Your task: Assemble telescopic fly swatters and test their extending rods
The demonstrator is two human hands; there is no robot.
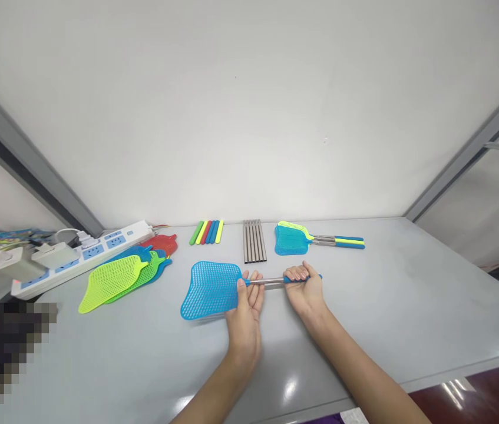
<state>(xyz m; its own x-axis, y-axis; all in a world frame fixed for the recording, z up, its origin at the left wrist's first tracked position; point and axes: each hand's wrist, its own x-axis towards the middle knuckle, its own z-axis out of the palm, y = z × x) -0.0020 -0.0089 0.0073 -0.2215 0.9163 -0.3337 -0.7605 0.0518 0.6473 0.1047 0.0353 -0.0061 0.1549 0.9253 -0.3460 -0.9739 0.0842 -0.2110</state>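
Note:
A blue fly swatter [212,290] with a perforated paddle, a thin metal rod and a blue grip is held level just over the grey table. My left hand [247,306] pinches it where the paddle meets the rod, thumb on top and fingers beneath. My right hand [306,290] is wrapped round the blue grip, hiding most of it. Beyond my hands, several metal rods [254,241] lie side by side. To their right rests a stack of assembled fly swatters [292,240], blue and yellow, with handles pointing right.
Several coloured grips [207,232] lie in a row near the wall. Loose swatter paddles [114,280] in yellow, green, blue and red overlap at the left. Behind them a white power strip [94,253] carries plugged-in adapters. The table's front edge [465,380] runs along the lower right.

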